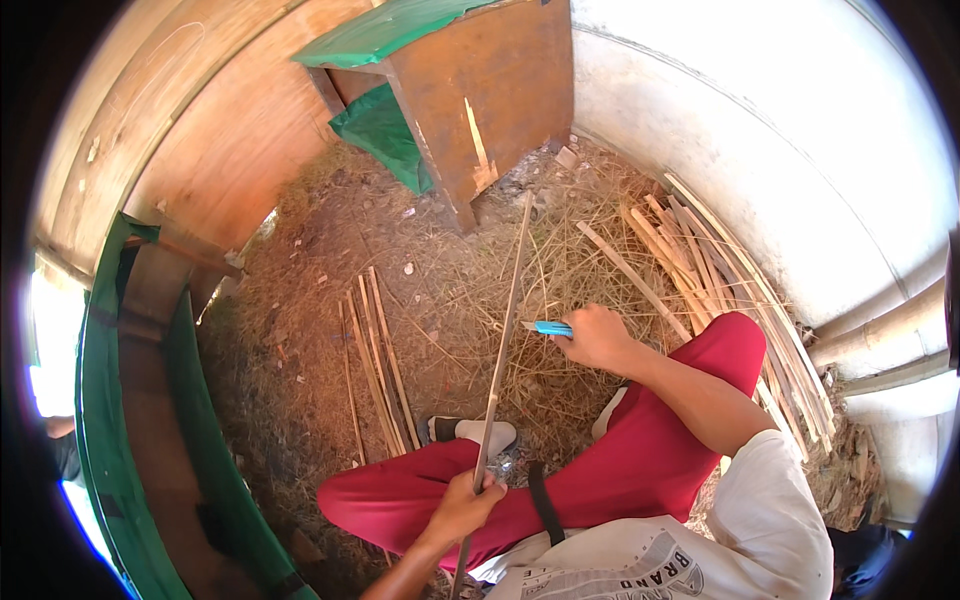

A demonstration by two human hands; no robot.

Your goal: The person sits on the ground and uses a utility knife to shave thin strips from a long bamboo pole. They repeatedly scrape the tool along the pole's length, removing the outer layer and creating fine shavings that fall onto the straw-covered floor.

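Finished strips [375,360]: a small bundle lying on the straw-covered floor [300,330], left of the legs; judged already shaved.
Left hand [468,505]: closed around the lower part of a long thin bamboo stick [503,320].
Stick: slants up from the lap toward the wooden cabinet [480,90]; work on it appears midway.
Right hand [598,337]: gripping a blue-handled knife [548,328], blade at the stick.
Raw slats [740,290]: a large pile by the white wall, seemingly left to do.

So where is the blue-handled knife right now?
The blue-handled knife sits in the right hand, centre-right of the head view, its blade against the long thin bamboo strip that the left hand holds, above the red-trousered knee.
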